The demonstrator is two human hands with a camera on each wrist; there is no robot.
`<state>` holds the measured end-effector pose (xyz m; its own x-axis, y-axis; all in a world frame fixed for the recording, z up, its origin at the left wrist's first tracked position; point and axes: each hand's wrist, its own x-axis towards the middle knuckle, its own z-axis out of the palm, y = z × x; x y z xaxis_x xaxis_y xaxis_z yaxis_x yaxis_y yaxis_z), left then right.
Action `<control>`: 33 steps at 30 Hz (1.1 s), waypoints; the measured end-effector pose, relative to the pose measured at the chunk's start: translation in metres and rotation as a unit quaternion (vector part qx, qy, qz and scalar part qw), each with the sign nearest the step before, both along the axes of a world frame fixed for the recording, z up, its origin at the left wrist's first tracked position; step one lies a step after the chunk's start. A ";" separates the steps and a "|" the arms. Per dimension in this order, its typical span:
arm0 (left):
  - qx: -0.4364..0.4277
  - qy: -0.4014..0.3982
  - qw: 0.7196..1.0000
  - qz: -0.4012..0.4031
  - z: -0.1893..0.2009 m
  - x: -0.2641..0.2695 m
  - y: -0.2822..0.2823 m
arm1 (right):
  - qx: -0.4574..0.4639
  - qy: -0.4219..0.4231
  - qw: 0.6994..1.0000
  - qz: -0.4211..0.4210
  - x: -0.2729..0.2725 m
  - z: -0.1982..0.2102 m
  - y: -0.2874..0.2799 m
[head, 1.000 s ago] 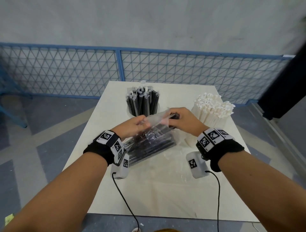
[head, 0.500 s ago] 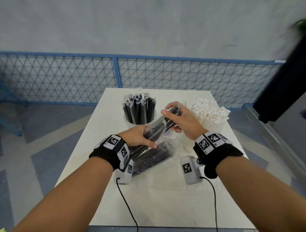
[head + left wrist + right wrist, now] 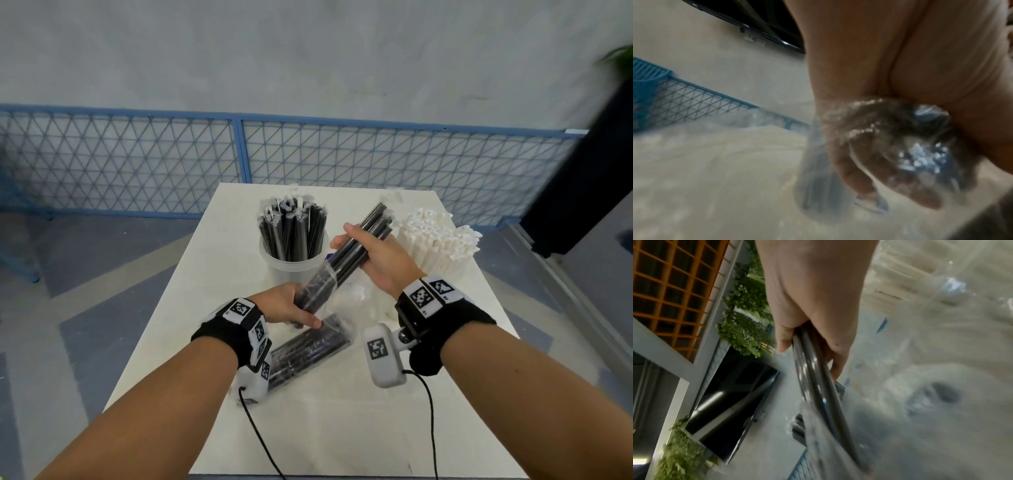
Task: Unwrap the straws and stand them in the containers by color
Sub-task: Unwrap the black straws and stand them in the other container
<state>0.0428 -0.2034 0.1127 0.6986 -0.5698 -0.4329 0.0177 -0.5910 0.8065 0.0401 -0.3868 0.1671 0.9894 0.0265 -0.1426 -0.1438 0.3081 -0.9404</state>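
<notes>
My right hand [image 3: 363,245] grips a bundle of black straws [image 3: 371,222] by its bare upper part; the right wrist view shows these straws [image 3: 813,379] running out between thumb and fingers. My left hand [image 3: 294,308] holds the clear plastic wrapper [image 3: 317,286] still round the bundle's lower end, and the left wrist view shows the crumpled wrapper [image 3: 900,146] in the fingers. Behind the bundle stands a clear container of black straws [image 3: 293,236]. A container of white straws [image 3: 440,243] stands at the right. Another wrapped pack of black straws [image 3: 308,349] lies on the white table [image 3: 342,428] below my left hand.
Crumpled clear wrappers [image 3: 356,298] lie on the table between the hands. A blue mesh fence [image 3: 239,164] runs behind the table's far edge. Two cables [image 3: 260,442] trail off the near edge. A dark panel [image 3: 589,178] stands at the right.
The right hand has drawn the black straws up and to the right, out of the wrapper. The left hand has stayed low, holding the wrapper's end.
</notes>
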 end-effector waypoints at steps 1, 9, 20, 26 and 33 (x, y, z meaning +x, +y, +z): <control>0.023 -0.004 1.000 0.001 -0.004 0.000 0.001 | 0.019 -0.004 0.999 -0.025 0.002 0.004 -0.001; 0.151 -0.054 0.986 0.040 -0.026 0.004 0.020 | -0.061 -0.110 0.976 -0.176 0.032 0.050 -0.006; -0.049 -0.032 0.941 0.333 0.016 0.053 0.045 | 0.044 -0.129 0.959 -0.248 0.063 0.043 0.027; -0.186 0.073 0.886 0.419 0.010 0.059 0.040 | -0.121 -0.083 0.974 -0.172 0.073 -0.002 0.042; -0.196 0.097 0.896 0.387 0.008 0.068 0.046 | -0.298 -0.044 0.952 -0.046 0.075 -0.028 0.057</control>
<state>0.1110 -0.1575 0.1206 0.8835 -0.0820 -0.4612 0.4617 -0.0133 0.8869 0.1154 -0.3294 0.1388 0.9924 -0.1208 -0.0217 -0.0547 -0.2775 -0.9592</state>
